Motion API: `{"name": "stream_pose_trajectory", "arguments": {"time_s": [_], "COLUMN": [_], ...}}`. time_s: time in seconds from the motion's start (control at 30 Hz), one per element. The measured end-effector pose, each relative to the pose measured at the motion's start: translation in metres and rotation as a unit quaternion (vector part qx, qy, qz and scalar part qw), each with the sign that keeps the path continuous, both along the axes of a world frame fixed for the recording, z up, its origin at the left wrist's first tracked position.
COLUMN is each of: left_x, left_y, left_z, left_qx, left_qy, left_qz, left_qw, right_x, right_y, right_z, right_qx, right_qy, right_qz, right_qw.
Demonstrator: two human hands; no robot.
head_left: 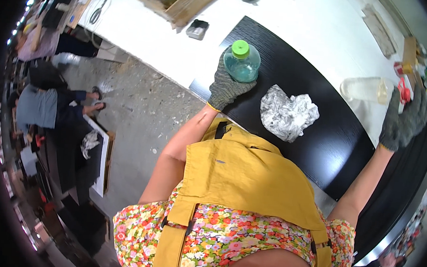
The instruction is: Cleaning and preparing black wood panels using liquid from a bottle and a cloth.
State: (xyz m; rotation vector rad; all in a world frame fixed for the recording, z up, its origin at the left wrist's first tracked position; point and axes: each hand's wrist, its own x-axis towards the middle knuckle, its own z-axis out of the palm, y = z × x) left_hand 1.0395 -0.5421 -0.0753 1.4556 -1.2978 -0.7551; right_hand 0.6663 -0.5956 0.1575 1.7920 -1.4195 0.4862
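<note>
Cluttered workshop, black counter [322, 157]; gloved left hand [225, 87] wrapped round green-capped bottle [242, 62] standing upright, steadied; right hand [404, 123], fingers spread, empty, near clear jar [365, 88]; crumpled foil [288, 113] between.

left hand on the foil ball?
No, the left hand grips the green-capped bottle; the crumpled foil lies apart on the black board, untouched.
</note>
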Motion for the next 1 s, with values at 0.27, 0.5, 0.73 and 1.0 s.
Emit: {"name": "stream_pose_trajectory", "arguments": {"time_s": [0.27,0.5,0.73,1.0], "left_x": [0.095,0.12,0.122,0.122], "left_y": [0.0,-0.008,0.0,0.009], "left_z": [0.018,-0.013,-0.017,0.058], "left_qx": [-0.035,0.041,0.031,-0.131], "left_qy": [0.049,-0.05,0.017,-0.057], "left_qz": [0.181,0.208,0.166,0.243], "left_qw": [0.982,0.976,0.986,0.959], "right_x": [0.09,0.178,0.261,0.374], "right_y": [0.036,0.04,0.015,-0.033], "right_z": [-0.058,-0.083,-0.073,-0.06], "right_qx": [0.191,0.362,0.392,0.293], "right_qy": [-0.197,-0.29,-0.253,-0.15], "right_qz": [0.213,0.328,0.422,0.49], "right_qw": [0.938,0.823,0.777,0.807]}}
